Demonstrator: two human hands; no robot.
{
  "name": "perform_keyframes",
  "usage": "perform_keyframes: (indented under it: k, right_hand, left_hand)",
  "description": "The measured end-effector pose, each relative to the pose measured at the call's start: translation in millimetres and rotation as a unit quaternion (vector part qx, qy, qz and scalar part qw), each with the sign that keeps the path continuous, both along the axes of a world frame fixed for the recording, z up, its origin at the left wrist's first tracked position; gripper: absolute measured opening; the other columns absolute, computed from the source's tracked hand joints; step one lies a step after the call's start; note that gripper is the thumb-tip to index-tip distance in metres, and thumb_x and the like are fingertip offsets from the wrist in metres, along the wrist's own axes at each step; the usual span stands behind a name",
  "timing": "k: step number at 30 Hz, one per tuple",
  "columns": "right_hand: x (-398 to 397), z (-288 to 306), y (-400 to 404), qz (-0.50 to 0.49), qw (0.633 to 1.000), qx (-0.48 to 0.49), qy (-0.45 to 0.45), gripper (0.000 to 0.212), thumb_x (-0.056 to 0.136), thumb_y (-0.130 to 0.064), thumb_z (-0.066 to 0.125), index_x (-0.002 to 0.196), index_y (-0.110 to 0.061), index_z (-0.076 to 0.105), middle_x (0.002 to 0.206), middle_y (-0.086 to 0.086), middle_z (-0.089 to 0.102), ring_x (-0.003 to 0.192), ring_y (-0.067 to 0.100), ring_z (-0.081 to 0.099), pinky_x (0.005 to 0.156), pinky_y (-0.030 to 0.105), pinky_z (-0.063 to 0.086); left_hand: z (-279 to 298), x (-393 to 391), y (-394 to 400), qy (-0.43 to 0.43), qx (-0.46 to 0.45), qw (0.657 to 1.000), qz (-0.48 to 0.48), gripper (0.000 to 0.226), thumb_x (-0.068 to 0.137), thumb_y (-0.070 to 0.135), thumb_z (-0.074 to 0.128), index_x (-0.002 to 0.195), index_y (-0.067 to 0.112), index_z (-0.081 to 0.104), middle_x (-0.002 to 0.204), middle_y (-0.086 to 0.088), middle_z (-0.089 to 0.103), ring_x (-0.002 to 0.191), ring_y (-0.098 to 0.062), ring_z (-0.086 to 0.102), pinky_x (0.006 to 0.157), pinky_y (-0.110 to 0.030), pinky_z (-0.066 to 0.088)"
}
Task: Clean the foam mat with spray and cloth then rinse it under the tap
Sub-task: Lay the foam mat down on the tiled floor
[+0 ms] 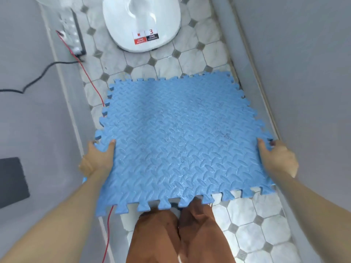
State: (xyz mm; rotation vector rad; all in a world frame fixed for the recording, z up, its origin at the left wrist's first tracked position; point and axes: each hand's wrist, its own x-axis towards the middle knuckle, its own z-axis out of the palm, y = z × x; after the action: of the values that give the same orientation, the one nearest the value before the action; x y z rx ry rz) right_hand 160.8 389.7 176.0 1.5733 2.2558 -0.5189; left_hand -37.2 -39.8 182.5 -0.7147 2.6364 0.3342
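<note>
A blue foam mat (178, 141) with puzzle-cut edges and an embossed leaf pattern is held flat in front of me, above the tiled floor. Faint dark scribble marks show on its surface right of the middle. My left hand (97, 160) grips the mat's left edge, thumb on top. My right hand (277, 158) grips the right edge the same way. No spray bottle, cloth or tap is in view.
A white toilet (142, 21) with a sticker stands ahead. Grey walls close in on both sides. A red cable (89, 80) and a black cable (38, 76) run along the left wall. The floor (256, 215) has white octagonal tiles. My legs in brown trousers (171, 236) are below the mat.
</note>
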Motion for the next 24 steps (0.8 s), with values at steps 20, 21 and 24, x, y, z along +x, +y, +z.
perform_keyframes:
  k: [20,21,24]
  right_hand:
    - [261,365,-183,-0.335,0.936,-0.090,-0.052,0.050,0.091,-0.057,0.044,0.116,-0.016,0.060,0.114,0.017,0.067,0.108,0.036,0.060,0.083,0.039,0.044]
    - [278,378,-194,-0.365,0.926,-0.083,-0.048,0.050,0.091,-0.056,0.044,0.117,-0.016,0.060,0.115,0.017,0.066,0.109,0.036,0.060,0.081,0.039,0.042]
    - [327,407,-233,-0.452,0.889,-0.071,-0.028,0.052,0.090,-0.057,0.046,0.113,-0.013,0.061,0.112,0.018,0.067,0.105,0.037,0.061,0.083,0.038,0.045]
  left_hand:
    - [334,23,18,-0.104,0.017,0.897,-0.430,0.065,0.085,0.056,0.056,0.139,0.022,0.042,0.121,-0.013,0.063,0.113,-0.036,0.056,0.088,-0.041,0.047]
    - [342,27,29,-0.107,0.023,0.884,-0.455,0.066,0.085,0.056,0.056,0.139,0.021,0.041,0.122,-0.013,0.062,0.113,-0.035,0.056,0.089,-0.041,0.047]
    - [364,44,71,-0.116,0.023,0.838,-0.533,0.070,0.084,0.059,0.056,0.140,0.019,0.040,0.119,-0.013,0.063,0.113,-0.035,0.056,0.088,-0.040,0.048]
